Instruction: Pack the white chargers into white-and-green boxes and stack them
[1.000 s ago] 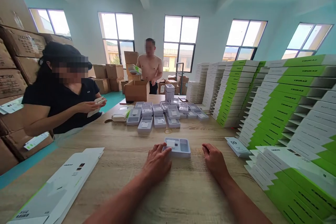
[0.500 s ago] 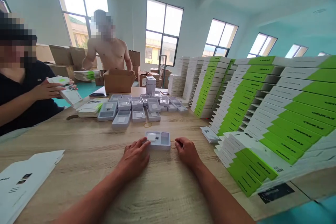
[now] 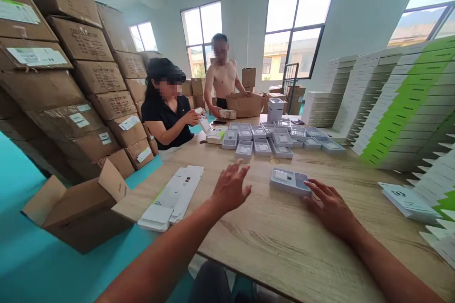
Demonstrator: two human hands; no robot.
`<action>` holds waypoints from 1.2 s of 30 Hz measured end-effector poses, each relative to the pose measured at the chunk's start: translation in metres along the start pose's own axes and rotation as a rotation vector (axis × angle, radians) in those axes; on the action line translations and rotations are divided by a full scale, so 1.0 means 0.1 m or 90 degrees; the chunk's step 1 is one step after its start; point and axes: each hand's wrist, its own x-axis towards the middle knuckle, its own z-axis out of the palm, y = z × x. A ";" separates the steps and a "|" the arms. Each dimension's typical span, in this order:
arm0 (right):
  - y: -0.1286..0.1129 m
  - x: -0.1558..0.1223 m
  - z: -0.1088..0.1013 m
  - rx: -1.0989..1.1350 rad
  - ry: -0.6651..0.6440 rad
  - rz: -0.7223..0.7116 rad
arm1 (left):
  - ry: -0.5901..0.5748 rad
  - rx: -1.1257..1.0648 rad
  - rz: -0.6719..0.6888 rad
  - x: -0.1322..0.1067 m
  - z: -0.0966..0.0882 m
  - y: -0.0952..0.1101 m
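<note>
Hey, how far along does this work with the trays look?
Done, it seems: tall stacks of white-and-green flat boxes stand at the right. In hand: one pale grey plastic tray lies beside the open right hand, with the left hand raised nearby. Left, probably: many similar grey trays spread across the light wooden table, plus a pile of flat white cardboard sleeves.
</note>
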 end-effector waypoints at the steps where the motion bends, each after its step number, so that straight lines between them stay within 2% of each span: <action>1: 0.00 -0.02 -0.01 -0.004 0.024 0.006 | 0.009 0.029 -0.065 -0.13 -0.12 -0.24; 3: -0.02 -0.04 -0.02 -0.002 0.059 0.025 | 0.016 0.086 -0.224 -0.42 -0.32 -0.75; 5: -0.02 -0.06 -0.03 0.015 0.061 0.036 | -0.006 0.118 -0.365 -0.70 -0.46 -1.20; 7: -0.04 -0.05 -0.04 0.028 0.059 0.031 | -0.030 0.125 -0.453 -0.89 -0.55 -1.48; 9: -0.13 -0.02 -0.09 0.030 0.081 0.020 | -0.027 0.125 -0.495 -0.99 -0.62 -1.57; 11: -0.36 -0.01 -0.21 0.056 0.113 0.017 | 0.005 0.121 -0.487 -1.03 -0.67 -1.47; 13: -0.78 -0.02 -0.36 0.156 0.111 0.043 | 0.038 0.102 -0.432 -1.05 -0.70 -1.24; 14: -1.04 -0.04 -0.44 0.251 0.085 0.070 | 0.052 0.078 -0.376 -1.08 -0.70 -1.10; 16: -1.60 -0.09 -0.54 0.529 -0.029 0.195 | 0.070 -0.001 -0.210 -1.17 -0.64 -0.84; 18: -2.09 -0.16 -0.56 0.874 -0.181 0.321 | 0.074 -0.090 -0.032 -1.27 -0.54 -0.63; 19: -2.27 -0.20 -0.54 0.980 -0.258 0.364 | 0.074 -0.128 0.033 -1.32 -0.49 -0.55; 21: -2.52 -0.35 -0.50 1.105 -0.290 0.444 | 0.077 -0.179 0.106 -1.41 -0.41 -0.43; 24: -2.67 -0.63 -0.47 1.176 -0.185 0.545 | 0.051 -0.209 0.201 -1.51 -0.41 -0.23; 26: -2.67 -0.79 -0.50 1.212 -0.168 0.565 | 0.020 -0.198 0.254 -1.59 -0.46 -0.07; 28: -2.64 -0.89 -0.57 1.208 -0.196 0.528 | 0.022 -0.159 0.279 -1.65 -0.51 0.08; 30: -2.60 -0.95 -0.65 1.145 -0.220 0.469 | 0.054 -0.093 0.315 -1.69 -0.54 0.18; 33: -2.54 -1.01 -0.75 1.027 -0.228 0.418 | 0.070 0.016 0.422 -1.70 -0.53 0.18; 36: -2.52 -1.09 -0.79 0.988 -0.174 0.431 | 0.032 0.033 0.485 -1.70 -0.50 0.11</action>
